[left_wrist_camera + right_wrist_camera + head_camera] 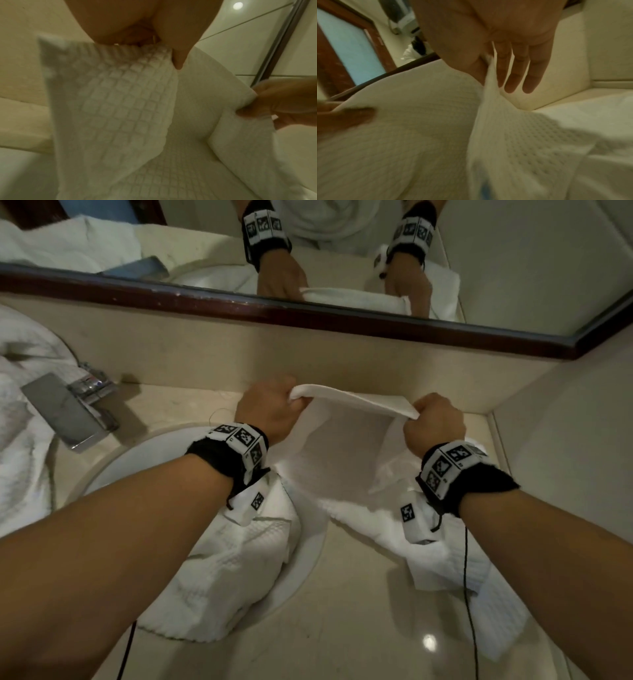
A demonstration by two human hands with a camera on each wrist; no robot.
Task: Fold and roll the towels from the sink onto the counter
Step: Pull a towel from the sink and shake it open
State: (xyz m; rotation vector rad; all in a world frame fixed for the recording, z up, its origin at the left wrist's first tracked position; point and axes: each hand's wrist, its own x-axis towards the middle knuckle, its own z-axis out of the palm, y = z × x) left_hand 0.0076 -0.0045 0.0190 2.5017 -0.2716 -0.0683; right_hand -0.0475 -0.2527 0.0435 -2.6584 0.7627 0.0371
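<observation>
A white waffle-weave towel (346, 446) hangs stretched between my two hands above the beige counter (359, 604), near the back wall. My left hand (270, 409) grips its upper left corner in a fist. My right hand (433, 422) pinches the upper right corner. In the left wrist view the towel (116, 108) hangs below my left hand (145, 40). In the right wrist view the towel (488, 121) is pinched by thumb and forefinger of my right hand (489, 58), the other fingers (534, 75) straight. Its lower end lies on the counter. Another white towel (226, 573) lies crumpled in the round sink (308, 559).
A chrome tap (72, 409) stands left of the sink, with more white cloth (24, 419) heaped at the far left. A dark-framed mirror (308, 313) runs along the back wall. A side wall (565, 440) closes the counter on the right. A black cable (467, 577) hangs from my right wrist.
</observation>
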